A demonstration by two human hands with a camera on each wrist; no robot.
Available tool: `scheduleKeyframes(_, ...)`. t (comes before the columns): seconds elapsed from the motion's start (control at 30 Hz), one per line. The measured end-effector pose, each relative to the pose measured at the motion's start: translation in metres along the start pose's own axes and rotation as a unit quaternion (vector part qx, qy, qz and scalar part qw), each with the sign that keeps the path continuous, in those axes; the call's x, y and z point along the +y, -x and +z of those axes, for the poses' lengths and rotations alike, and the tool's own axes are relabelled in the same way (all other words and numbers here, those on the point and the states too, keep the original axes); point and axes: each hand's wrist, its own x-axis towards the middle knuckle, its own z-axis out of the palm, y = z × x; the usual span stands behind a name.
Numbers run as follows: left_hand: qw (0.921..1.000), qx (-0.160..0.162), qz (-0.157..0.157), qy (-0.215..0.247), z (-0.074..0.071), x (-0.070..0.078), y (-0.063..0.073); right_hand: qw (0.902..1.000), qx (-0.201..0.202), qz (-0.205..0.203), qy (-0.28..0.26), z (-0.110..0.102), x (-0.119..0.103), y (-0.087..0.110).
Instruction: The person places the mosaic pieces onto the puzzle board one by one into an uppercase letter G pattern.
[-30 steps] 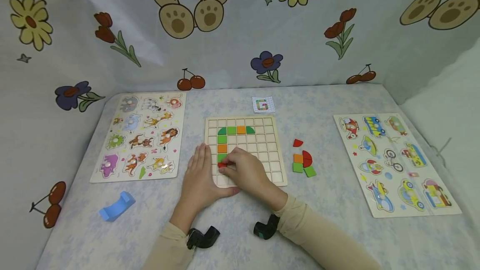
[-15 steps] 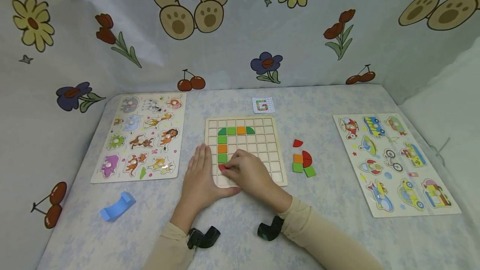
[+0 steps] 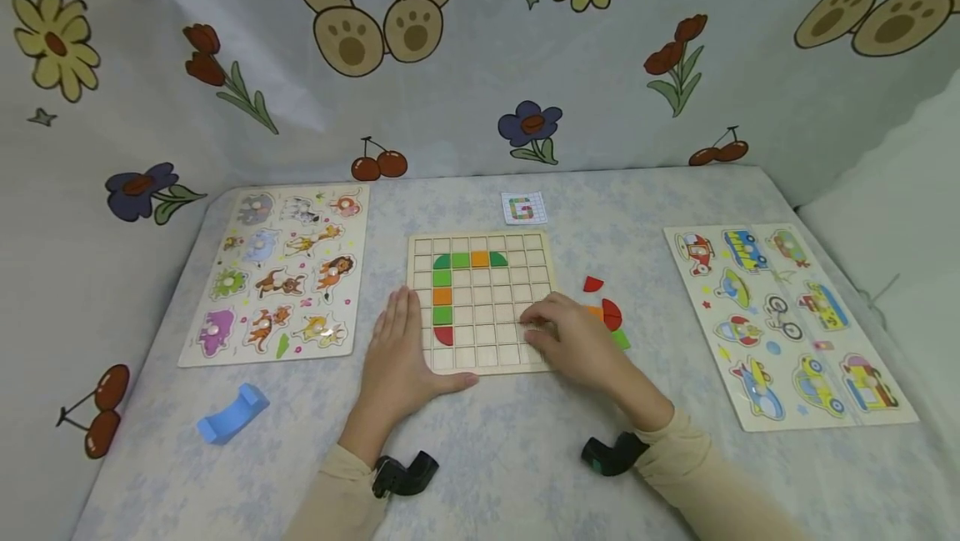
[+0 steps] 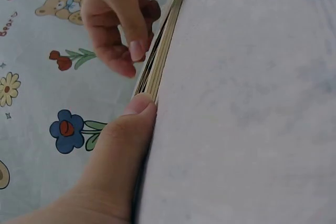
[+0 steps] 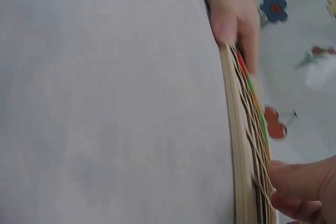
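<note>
In the head view a wooden grid board (image 3: 491,316) lies mid-table. Its cells hold a C-shaped run of tiles: a green square tile (image 3: 461,261), an orange square tile (image 3: 442,297) and several others, ending in a red quarter-circle tile (image 3: 443,335) at the lower left. My left hand (image 3: 397,358) rests along the board's left side, fingers straight, with the thumb (image 4: 118,140) against the front edge. Over the board's right side hovers my right hand (image 3: 581,341), its fingers loosely bent and nothing seen between them. It partly hides the loose tiles beside the board.
Right of the board lie loose tiles, among them a red quarter-circle (image 3: 593,284). A pattern card (image 3: 524,208) sits behind it. An animal puzzle (image 3: 277,274) stands left, a vehicle puzzle (image 3: 787,328) right, and a blue curved block (image 3: 233,414) lies front left.
My right hand has let go of the red quarter-circle tile in the lower-left cell and moved right across the board. The left hand stays in place.
</note>
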Motion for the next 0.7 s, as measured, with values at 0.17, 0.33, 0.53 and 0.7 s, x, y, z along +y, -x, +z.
scheduleKeyframes(0.17,1.0,0.001,-0.001,0.002,0.0,0.0,0.0,0.9993,-0.013,0.007,0.035,-0.027,0.034,0.013)
scheduleKeyframes(0.33,1.0,0.005,-0.005,0.0,0.0,-0.002,0.0,0.997,-0.051,-0.011,0.058,-0.045,0.054,0.021)
scheduleKeyframes(0.53,1.0,0.004,-0.006,0.003,0.002,-0.003,0.0,0.9957,-0.067,-0.028,0.057,-0.051,0.062,0.024)
scheduleKeyframes(0.7,1.0,0.004,-0.005,0.006,0.003,-0.002,-0.001,0.9965,-0.059,-0.028,0.053,-0.05,0.065,0.025)
